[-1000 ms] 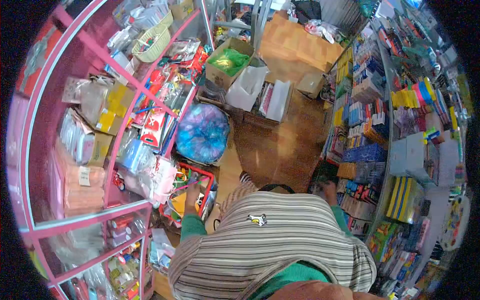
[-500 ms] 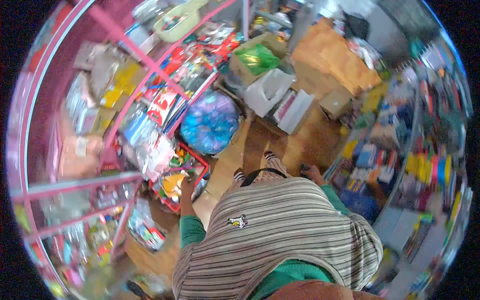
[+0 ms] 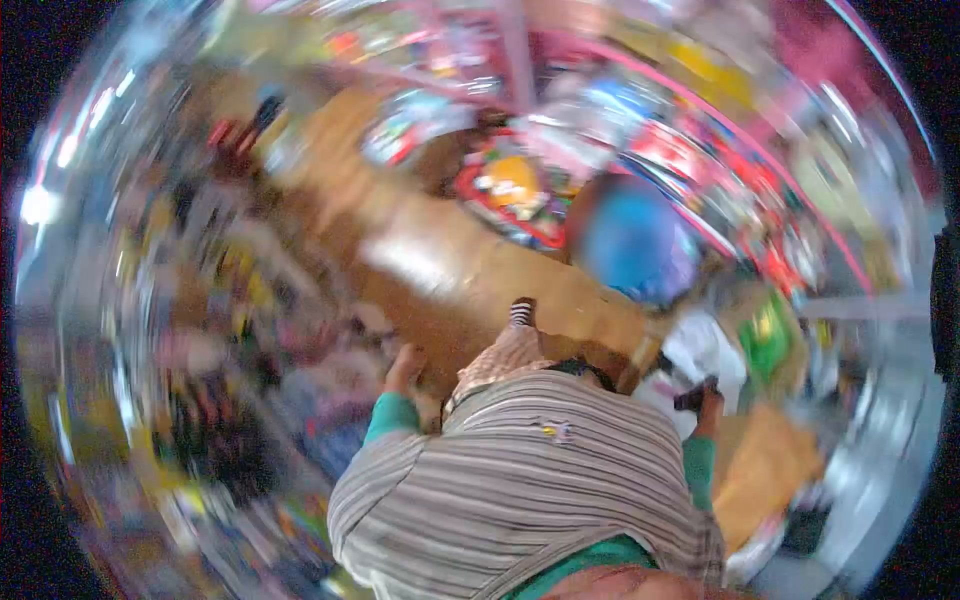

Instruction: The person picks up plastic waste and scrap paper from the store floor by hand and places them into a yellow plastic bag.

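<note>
My left hand (image 3: 404, 370) hangs at my left side over the floor, beside blurred goods. Its fingers are smeared by motion, and nothing can be made out in it. At my right side, my right hand (image 3: 708, 408) is closed around a small dark object (image 3: 690, 402) whose kind I cannot make out. Just behind that hand stands a white bag (image 3: 705, 345). Ahead of me on the floor is a red-rimmed basket (image 3: 548, 239) holding an orange-and-white item (image 3: 512, 182) among mixed small things; both hands are apart from it.
A round blue bundle (image 3: 635, 245) stands right of the basket. Pink-framed shelves (image 3: 515, 60) crowded with packets run behind. At right are a green bag (image 3: 765, 335) and brown cardboard (image 3: 775, 470). Blurred stacked goods (image 3: 240, 400) line the left, beside wooden floor (image 3: 450, 270).
My body and view have turned, so the shelves and basket swing across to the right. My left hand has left the basket. The dark object stays in my right hand.
</note>
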